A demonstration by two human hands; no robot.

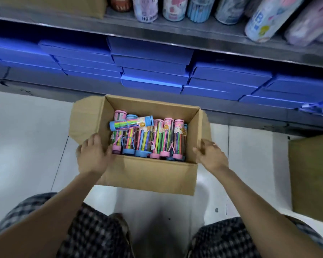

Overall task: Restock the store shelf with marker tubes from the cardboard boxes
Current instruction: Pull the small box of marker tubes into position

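Note:
An open cardboard box stands on the pale floor in front of the shelf. Inside it lie several clear marker tubes with pink and blue caps in a row, and one blue-capped tube lies crosswise on top. My left hand rests on the box's near left corner, fingers curled over the rim and the left flap. My right hand is at the near right corner, fingers bent against the right flap. Neither hand holds a tube.
The grey metal shelf carries upright pencil tubes on top and stacks of blue flat boxes on the level below. A second cardboard box stands at the right edge. My knees in checked cloth are at the bottom.

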